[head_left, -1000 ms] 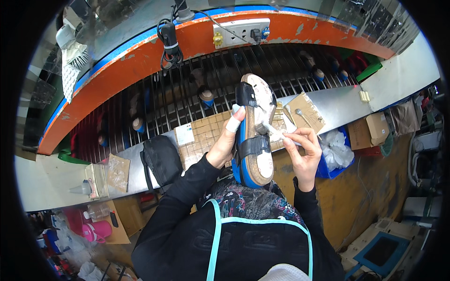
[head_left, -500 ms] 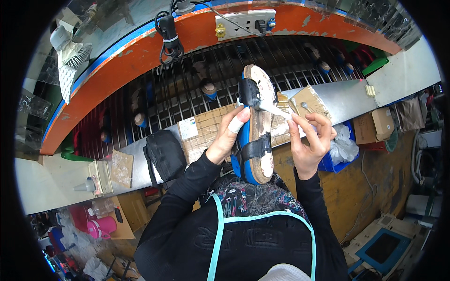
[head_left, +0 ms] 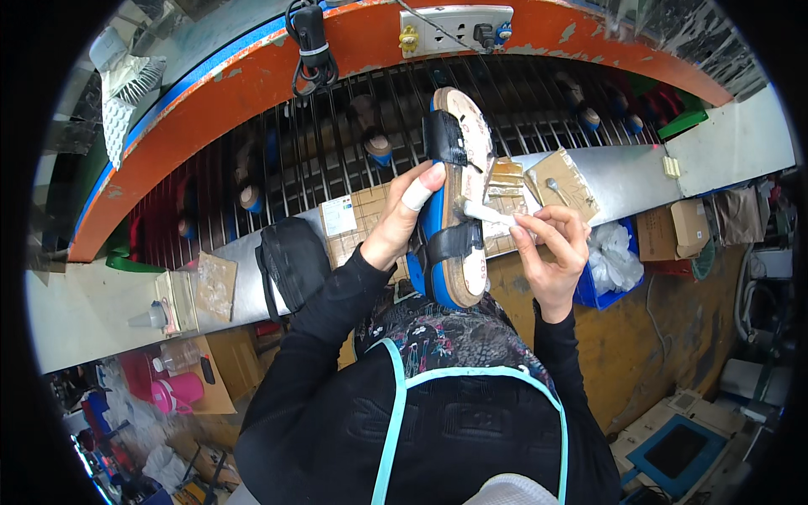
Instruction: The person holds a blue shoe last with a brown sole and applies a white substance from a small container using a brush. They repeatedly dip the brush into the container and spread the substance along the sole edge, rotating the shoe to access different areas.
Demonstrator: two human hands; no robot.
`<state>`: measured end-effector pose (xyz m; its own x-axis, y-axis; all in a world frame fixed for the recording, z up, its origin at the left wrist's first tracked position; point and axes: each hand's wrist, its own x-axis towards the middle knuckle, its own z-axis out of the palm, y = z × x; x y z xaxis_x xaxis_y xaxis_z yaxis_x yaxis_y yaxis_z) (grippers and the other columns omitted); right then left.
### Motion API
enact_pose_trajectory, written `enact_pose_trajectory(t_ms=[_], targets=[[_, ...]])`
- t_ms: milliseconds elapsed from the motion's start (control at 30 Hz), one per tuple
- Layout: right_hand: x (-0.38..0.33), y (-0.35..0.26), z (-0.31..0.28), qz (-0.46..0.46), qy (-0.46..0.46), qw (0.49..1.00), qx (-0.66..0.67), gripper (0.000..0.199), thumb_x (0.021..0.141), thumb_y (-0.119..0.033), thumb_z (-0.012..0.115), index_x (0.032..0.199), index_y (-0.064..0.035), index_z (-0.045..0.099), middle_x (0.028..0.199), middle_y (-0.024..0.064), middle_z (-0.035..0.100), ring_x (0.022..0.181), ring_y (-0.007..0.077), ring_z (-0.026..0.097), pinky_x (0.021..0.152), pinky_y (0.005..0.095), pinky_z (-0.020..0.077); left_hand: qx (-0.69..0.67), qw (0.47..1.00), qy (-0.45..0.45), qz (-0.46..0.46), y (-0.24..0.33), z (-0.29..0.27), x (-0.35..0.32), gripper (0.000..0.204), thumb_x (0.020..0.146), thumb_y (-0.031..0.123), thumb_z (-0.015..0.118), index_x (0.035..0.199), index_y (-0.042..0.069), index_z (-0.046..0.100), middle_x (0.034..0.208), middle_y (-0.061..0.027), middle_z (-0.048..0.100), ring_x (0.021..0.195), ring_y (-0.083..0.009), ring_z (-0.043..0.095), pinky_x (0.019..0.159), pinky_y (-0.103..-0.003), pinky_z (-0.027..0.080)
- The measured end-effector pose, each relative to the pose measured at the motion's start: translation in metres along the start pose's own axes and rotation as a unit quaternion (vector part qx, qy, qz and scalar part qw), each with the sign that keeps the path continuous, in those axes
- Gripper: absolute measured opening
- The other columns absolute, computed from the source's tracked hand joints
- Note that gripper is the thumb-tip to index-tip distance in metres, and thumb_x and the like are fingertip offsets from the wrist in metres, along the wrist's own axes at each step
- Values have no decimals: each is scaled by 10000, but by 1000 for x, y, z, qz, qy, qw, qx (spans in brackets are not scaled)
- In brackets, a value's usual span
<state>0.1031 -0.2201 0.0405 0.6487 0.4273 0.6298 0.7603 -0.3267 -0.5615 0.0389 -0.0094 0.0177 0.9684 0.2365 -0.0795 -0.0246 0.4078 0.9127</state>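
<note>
My left hand [head_left: 399, 220] grips a sandal [head_left: 473, 271] from its left side, the white-wrapped thumb lying along its edge. The sandal has two black straps, a blue layer, a tan cork-like layer and a pale long face turned up at me. Between the fingertips of my right hand [head_left: 555, 259] is a slim white tool with a broad tip [head_left: 490, 214]; its exact kind I cannot make out. That tip touches or hovers close over the pale face, just above the lower strap. My left fingers are mostly hidden behind the sandal.
Beyond my hands, a rack of metal rods [head_left: 324, 139] carries several sandal pieces under an orange arch [head_left: 202, 97]. A black pouch [head_left: 295, 265] and taped cardboard [head_left: 341, 244] lie along the metal ledge. A blue bin [head_left: 610, 293] with plastic bags stands at right.
The white tip has moved down the sandal, from beside the upper strap to just above the lower one. Both hands and the sandal sit slightly higher in view.
</note>
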Motion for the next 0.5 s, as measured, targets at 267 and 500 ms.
enact_pose_trajectory(t_ms=[267, 500], targets=[[-1, 0, -9, 5, -48, 999, 21, 197, 698, -27, 784, 886, -77, 751, 889, 26, 588, 710, 117, 500, 704, 279, 395, 19, 1000, 4, 12, 7, -2, 10, 579, 871, 532, 582, 1049, -18, 606, 922, -51, 607, 825, -98, 568, 742, -232, 451], [-5, 2, -18, -53, -37, 998, -9, 218, 674, -127, 812, 884, -130, 757, 860, 2, 609, 727, 125, 555, 752, 295, 313, 19, 1000, 10, 16, 12, 2, 13, 601, 871, 534, 582, 1091, -24, 607, 976, -78, 625, 872, -124, 591, 787, -242, 462]])
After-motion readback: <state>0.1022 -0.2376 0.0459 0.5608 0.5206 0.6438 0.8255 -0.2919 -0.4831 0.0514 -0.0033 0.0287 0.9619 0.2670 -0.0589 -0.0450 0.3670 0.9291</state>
